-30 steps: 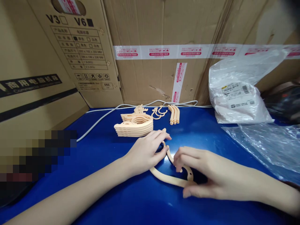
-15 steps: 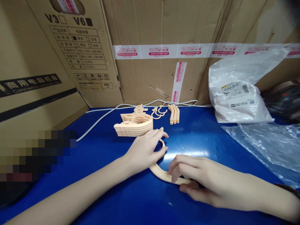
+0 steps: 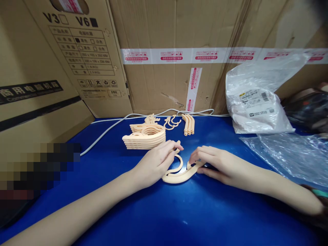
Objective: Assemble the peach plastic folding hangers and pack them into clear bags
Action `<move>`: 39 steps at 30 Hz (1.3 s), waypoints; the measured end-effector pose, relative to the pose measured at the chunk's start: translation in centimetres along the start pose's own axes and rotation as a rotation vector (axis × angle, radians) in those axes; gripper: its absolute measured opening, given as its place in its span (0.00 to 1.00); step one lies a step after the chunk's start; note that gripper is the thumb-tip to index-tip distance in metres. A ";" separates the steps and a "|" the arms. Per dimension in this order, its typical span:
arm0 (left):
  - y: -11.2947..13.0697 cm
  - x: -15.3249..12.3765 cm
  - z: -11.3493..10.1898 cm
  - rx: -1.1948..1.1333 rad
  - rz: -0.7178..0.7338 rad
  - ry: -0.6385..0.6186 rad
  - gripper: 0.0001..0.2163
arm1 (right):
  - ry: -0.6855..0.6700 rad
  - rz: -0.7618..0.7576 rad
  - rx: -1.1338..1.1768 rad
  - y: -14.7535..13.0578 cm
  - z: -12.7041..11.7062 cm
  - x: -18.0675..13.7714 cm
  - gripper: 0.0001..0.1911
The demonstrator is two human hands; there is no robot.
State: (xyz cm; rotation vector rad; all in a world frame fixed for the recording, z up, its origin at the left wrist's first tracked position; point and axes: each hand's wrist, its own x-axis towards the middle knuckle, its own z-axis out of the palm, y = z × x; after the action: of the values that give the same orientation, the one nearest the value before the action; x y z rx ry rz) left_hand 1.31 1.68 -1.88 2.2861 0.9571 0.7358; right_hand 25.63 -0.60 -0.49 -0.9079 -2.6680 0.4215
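Observation:
A peach plastic hanger piece (image 3: 179, 174) lies folded on the blue table (image 3: 164, 212) between my hands. My left hand (image 3: 156, 163) curls its fingers over the hook end of the piece. My right hand (image 3: 217, 164) presses its fingertips on the other end, fingers bent and close together. Just behind my left hand sits a stack of folded peach hangers (image 3: 145, 136). Loose peach hooks (image 3: 172, 122) and a small bundle of curved peach arms (image 3: 189, 124) lie further back.
Cardboard boxes (image 3: 179, 58) wall off the back and left. A white cable (image 3: 107, 131) runs along the table's rear edge. A white plastic parcel (image 3: 256, 102) and clear plastic film (image 3: 289, 153) lie at the right. A dark object (image 3: 307, 109) sits far right.
The hanger piece went from spread out to folded up compactly. My right hand swung its end up and toward my left hand, which stayed almost still.

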 end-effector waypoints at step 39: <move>-0.2 -0.2 -0.8 0.378 0.247 -0.051 0.16 | -0.051 -0.058 -0.058 -1.1 -0.2 0.2 0.13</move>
State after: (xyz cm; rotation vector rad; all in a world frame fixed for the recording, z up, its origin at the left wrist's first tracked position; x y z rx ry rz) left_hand 0.56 1.82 -1.50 2.7768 0.8560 0.6330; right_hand 24.97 -1.31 0.18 -0.8453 -2.7590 0.3603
